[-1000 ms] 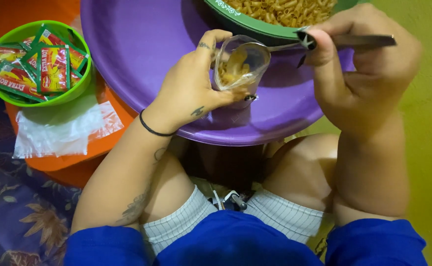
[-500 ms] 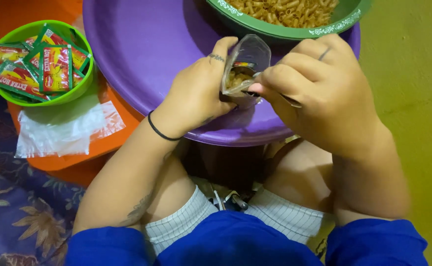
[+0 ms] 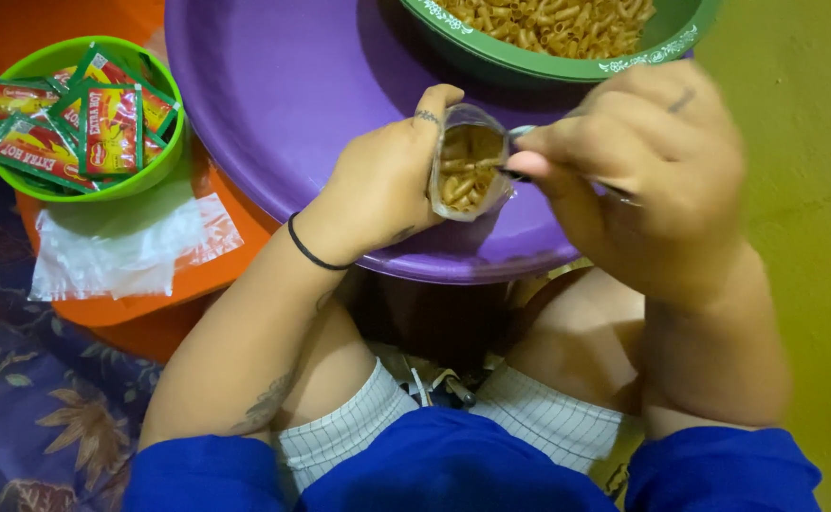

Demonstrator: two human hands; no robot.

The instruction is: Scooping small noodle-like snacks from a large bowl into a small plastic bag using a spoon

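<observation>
You hold a small clear bag (image 3: pixel 469 171) of short pasta upright over the near rim of the purple tray (image 3: pixel 273 104), your left hand (image 3: pixel 382 185) wrapped around its side while your right hand (image 3: pixel 638 166) pinches the bag's mouth, a spoon handle (image 3: pixel 615 196) apparently tucked under those fingers. The bag looks nearly full, so a slack pinch or a tilt could likely spill pasta onto the tray or over its near edge into your lap. Just behind the bag, the green bowl of pasta (image 3: pixel 662 43) crowds the tray's far edge. To the left, beyond the tray's rim, a lime bowl of red sauce sachets (image 3: pixel 79 118) and a stack of empty clear bags (image 3: pixel 121 248) sit on the orange surface (image 3: pixel 64 24), leaving open purple tray between.
</observation>
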